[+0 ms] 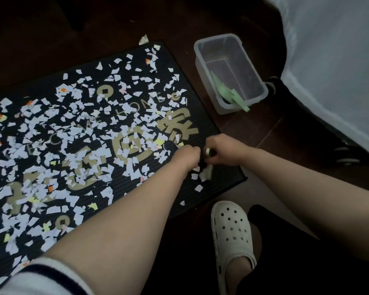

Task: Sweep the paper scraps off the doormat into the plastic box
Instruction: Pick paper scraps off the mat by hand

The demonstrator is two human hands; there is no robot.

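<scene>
Looks like someone's home, probably right by the entrance. The giveaway is the black ribbed doormat (211, 167) with "WELCOME HOME" and big gold Chinese characters printed on it, lying on a dark wood plank floor (264, 128). The person is wearing a white perforated clog slipper (230, 235), typical indoor house footwear. There's also a clear plastic storage box (230, 73) sitting on the floor and white fabric (339, 60) draped over something on casters at the right.

Single head-worn view, close, angled steeply down over doormat (202, 116) and dark floor (254, 128).
</scene>
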